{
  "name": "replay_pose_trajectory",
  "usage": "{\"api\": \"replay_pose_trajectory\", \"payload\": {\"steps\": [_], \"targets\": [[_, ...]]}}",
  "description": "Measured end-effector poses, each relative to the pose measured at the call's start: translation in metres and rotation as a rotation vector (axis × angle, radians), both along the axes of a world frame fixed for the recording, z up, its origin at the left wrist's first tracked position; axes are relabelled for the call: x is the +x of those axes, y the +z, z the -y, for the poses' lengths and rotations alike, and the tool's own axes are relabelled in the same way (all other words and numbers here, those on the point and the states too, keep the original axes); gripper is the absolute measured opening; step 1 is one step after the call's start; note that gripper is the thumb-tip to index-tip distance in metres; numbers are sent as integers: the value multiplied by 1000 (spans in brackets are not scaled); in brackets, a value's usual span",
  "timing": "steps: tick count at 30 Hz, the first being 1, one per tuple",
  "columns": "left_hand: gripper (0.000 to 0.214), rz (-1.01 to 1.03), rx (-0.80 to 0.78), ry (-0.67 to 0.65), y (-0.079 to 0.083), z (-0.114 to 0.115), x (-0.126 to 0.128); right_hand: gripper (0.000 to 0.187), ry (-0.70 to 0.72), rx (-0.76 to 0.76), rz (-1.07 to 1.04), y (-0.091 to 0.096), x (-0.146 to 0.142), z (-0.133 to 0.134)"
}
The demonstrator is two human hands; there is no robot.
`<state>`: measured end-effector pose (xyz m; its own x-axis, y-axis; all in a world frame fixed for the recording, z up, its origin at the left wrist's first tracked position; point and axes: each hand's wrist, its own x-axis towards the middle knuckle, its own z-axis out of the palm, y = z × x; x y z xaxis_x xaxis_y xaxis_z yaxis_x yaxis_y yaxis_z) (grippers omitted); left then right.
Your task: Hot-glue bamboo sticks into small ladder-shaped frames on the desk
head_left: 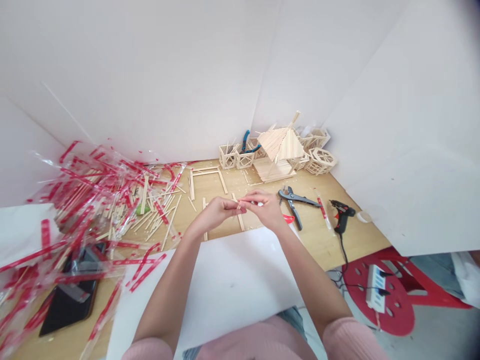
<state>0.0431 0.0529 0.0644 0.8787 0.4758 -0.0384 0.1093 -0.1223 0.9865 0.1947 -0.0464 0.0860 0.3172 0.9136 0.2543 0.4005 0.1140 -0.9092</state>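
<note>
My left hand and my right hand meet above the wooden table, fingertips pinched together on a thin wooden stick with a bit of red at the right end. Both hands hover over a white sheet lying at the table's front edge. Grey pliers lie just right of my right hand.
A heap of clear wrappers with red strips and loose sticks fills the left. A black phone lies under them. A stick house, small stick boxes, a black glue gun and a red stool with a power strip stand right.
</note>
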Motion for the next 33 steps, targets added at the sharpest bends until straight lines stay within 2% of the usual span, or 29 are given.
{"api": "replay_pose_trajectory", "payload": {"steps": [8,14,19,23,30,33], "targets": [[30,22,8,150,-21,1,-10,17,93,3,23,-26,-9,-21],[31,-19,-15,251,-61,10,-13,16,78,-22,-58,-56,-16,-18],[31,-11,16,293,-82,12,-13,13,61,-11,-78,-60,-15,-18],[29,-10,84,274,-87,11,-15,13,68,0,-74,-62,-13,-18],[30,-33,135,266,-83,12,-15,18,82,-18,-69,-64,-16,-14],[29,-39,128,268,-82,14,-16,23,135,-84,16,-60,1,-3]]}}
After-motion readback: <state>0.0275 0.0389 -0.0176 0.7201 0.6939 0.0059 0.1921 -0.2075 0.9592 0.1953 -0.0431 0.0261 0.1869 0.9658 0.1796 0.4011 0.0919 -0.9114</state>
